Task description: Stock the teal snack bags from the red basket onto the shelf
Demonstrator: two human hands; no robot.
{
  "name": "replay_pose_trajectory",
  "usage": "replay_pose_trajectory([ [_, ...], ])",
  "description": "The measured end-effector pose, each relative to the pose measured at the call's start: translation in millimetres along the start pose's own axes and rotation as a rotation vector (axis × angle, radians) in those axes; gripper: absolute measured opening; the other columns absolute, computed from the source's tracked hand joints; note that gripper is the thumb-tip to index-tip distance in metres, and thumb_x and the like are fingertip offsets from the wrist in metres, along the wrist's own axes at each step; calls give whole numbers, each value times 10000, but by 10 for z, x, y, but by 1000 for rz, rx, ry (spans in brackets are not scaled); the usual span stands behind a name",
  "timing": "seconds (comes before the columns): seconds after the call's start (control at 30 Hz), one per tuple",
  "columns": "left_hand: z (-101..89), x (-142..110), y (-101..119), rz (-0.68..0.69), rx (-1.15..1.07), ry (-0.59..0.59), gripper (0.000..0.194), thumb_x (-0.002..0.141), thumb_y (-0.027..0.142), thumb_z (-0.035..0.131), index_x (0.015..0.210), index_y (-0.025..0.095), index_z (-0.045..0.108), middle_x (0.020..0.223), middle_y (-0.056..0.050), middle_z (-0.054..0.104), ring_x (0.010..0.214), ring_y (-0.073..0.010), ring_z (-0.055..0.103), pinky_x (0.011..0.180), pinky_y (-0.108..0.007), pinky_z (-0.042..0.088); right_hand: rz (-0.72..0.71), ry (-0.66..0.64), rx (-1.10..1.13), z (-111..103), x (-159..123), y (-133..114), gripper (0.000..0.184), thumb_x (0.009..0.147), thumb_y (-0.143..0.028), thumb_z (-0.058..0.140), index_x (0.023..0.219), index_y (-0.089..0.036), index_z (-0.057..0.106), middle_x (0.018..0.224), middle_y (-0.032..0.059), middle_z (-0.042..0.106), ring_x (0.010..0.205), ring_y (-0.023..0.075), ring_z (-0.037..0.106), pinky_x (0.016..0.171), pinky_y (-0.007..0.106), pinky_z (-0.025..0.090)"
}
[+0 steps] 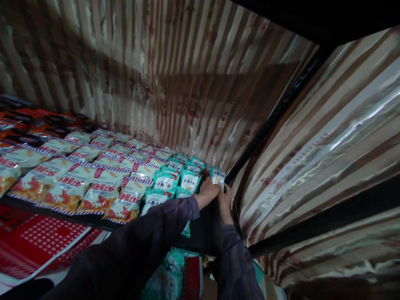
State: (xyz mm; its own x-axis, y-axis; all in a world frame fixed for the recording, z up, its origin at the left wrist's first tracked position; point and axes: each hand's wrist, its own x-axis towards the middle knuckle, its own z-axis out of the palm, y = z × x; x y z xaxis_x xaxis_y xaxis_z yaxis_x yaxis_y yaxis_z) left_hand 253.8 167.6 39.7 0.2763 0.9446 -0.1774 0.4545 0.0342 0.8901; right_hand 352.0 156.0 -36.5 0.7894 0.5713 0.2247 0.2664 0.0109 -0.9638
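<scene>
A small teal-and-white snack bag (218,173) stands near the back right corner of a black shelf (203,233). My left hand (208,192) closes on its lower left side, while my right hand (225,203) grips it from the lower right. The bag's bottom edge is hidden behind my fingers. Just left of my hands, matching teal snack bags (165,182) lean back in short rows. My left sleeve covers part of the front ones.
White-and-red shrimp snack bags (100,189) fill the shelf's left part, with orange-and-black packets (37,121) beyond. A black post (275,121) rises at the right corner. Striped sheeting (187,83) hangs behind. Below are a red patterned bag (46,241) and more teal packets (167,277).
</scene>
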Motion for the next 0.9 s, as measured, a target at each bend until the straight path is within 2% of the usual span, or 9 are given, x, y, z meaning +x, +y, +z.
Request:
replay_pose_trajectory([
  [0.17, 96, 192, 5, -27, -6, 20, 450, 883, 333, 523, 1271, 108, 494, 1278, -200, 603, 1187, -270, 584, 937, -313, 451, 27, -4, -32, 131, 170, 113, 621, 704, -516, 594, 1150, -85, 634, 1096, 175, 705, 1005, 282, 651, 883, 372, 486],
  [0.4, 140, 393, -35, -80, 17, 23, 483, 891, 338, 512, 1316, 111, 471, 1284, -200, 606, 1211, -276, 575, 963, -324, 447, 23, -20, -55, 241, 276, 227, 599, 720, -533, 573, 1150, -123, 645, 1087, 152, 714, 1014, 277, 647, 885, 364, 471],
  [0.63, 132, 489, -73, -71, 20, 38, 456, 899, 316, 502, 1300, 98, 487, 1287, -214, 603, 1207, -280, 578, 972, -330, 449, 57, -23, -93, 389, 296, 318, 614, 738, -574, 552, 1193, -168, 622, 1036, 111, 729, 967, 262, 660, 839, 348, 476],
  [0.8, 172, 526, -101, -63, 78, 57, 451, 937, 332, 450, 1300, 65, 472, 1289, -225, 594, 1210, -276, 573, 980, -323, 442, 76, -36, -166, 435, 291, 284, 594, 748, -516, 576, 1242, -189, 607, 998, 102, 736, 947, 276, 659, 812, 354, 467],
  [0.9, 206, 539, -121, -81, 85, 60, 433, 953, 309, 419, 1303, 56, 461, 1295, -226, 586, 1209, -276, 569, 981, -337, 442, 47, -66, -153, 434, 273, 278, 630, 750, -508, 581, 1311, -220, 568, 1048, 87, 732, 980, 275, 651, 820, 351, 462],
])
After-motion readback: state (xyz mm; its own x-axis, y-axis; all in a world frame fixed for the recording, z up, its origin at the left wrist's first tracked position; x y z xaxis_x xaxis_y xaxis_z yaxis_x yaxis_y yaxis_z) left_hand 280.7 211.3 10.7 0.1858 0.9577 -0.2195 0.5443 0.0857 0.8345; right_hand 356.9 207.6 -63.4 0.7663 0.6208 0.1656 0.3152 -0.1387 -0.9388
